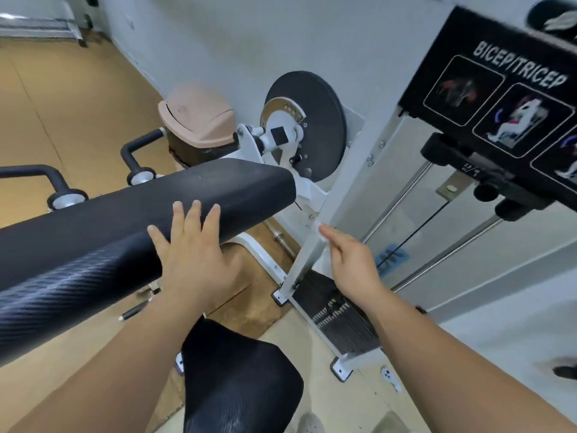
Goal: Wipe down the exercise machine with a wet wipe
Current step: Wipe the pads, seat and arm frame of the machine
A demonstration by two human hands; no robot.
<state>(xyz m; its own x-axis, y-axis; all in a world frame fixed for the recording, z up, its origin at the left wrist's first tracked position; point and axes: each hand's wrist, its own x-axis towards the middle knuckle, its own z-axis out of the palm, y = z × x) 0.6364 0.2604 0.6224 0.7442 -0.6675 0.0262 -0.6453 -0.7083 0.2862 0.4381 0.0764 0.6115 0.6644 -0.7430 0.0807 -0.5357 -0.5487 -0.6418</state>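
Note:
The exercise machine has a long black arm pad [131, 214] across the left, a black seat [237, 376] below, and a white slanted frame bar [315, 248] at centre. My left hand [190, 251] lies flat on the near edge of the arm pad with fingers spread. My right hand [352, 264] presses a small white wet wipe [320, 231] against the white frame bar; most of the wipe is hidden under the fingers.
A black round disc [309, 123] sits on the machine's pivot. A black BICEP/TRICEP label panel [499, 98] hangs at upper right above the weight stack rods [402, 198]. A pink-lidded bin [199, 120] stands by the wall. Black handles [137, 151] stick out at left.

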